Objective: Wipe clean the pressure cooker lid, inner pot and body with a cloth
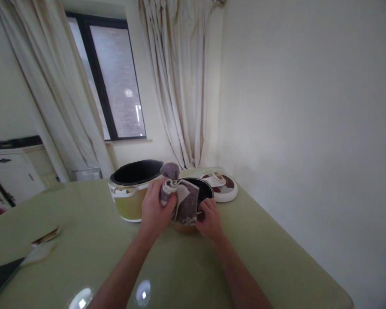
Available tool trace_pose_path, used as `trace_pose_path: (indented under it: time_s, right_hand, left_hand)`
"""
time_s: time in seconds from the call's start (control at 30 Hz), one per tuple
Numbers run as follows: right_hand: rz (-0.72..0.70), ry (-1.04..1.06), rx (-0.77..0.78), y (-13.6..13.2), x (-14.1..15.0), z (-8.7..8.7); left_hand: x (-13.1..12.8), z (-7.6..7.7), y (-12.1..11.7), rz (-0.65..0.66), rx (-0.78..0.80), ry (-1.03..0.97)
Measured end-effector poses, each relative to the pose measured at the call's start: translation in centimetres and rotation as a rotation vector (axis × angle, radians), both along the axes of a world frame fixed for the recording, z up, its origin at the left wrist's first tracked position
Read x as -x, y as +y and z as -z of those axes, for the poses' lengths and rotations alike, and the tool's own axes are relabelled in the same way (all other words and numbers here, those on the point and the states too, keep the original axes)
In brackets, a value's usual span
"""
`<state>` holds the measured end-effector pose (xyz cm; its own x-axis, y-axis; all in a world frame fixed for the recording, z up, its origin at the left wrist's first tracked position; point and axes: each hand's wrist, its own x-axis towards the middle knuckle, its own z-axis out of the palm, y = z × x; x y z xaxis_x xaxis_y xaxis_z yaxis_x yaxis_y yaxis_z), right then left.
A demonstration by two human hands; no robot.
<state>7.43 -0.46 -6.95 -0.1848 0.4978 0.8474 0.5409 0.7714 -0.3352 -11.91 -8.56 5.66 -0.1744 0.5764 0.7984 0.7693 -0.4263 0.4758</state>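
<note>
In my left hand [157, 208] is a bunched grey-brown cloth [187, 204] with pale edging, its fingers wrapped round the rolled part. The cloth hangs over the near side of a dark-lined inner pot [207, 186] on the table. My right hand [209, 219] is closed at the pot's right rim, with thumb and fingers pinching there; the cloth's lower corner lies beside it. Directly behind my left hand stands a green and white cooker body [128, 204] with a black, open cavity. The cooker's round lid [229, 195] lies flat behind the pot to the right.
The pale green table [270, 253] has a glossy top and ends close to the wall on the right. At the left edge lies a dark flat object [3, 274] with a light strip. Curtains [186, 86] and a window are behind; a white cabinet [16, 171] stands far left.
</note>
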Motion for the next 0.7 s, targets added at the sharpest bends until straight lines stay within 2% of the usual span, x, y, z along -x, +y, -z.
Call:
trace_pose_path:
  time_s: [0.03,0.07,0.17,0.33,0.5,0.6,0.7]
  right_hand:
    - [-0.016,0.001,0.005,-0.2,0.0,0.0]
    - [-0.025,0.006,0.007,-0.4,0.0,0.0]
    - [-0.015,0.065,0.01,-0.9,0.2,-0.1]
    - [-0.032,0.114,0.004,-1.1,0.2,0.1]
    - [0.007,0.1,-0.032,-1.0,0.0,0.1]
    - [0.018,0.075,-0.015,-1.1,-0.1,-0.2]
    - [0.021,0.06,0.007,-1.3,-0.5,-0.6]
  left_hand:
    - [-0.2,-0.8,1.2,-0.005,0.075,0.088]
    - [-0.4,-1.2,2.4,0.008,0.22,0.21]
    - [-1.2,-1.1,5.4,0.094,0.679,0.533]
    - [-2.3,0.5,9.5,0.304,1.041,0.698]
    - [-3.4,2.2,11.9,0.405,1.216,0.708]
    - [-2.7,2.7,12.0,0.404,1.234,0.719]
    - [-1.3,2.5,11.6,0.38,1.25,0.761]
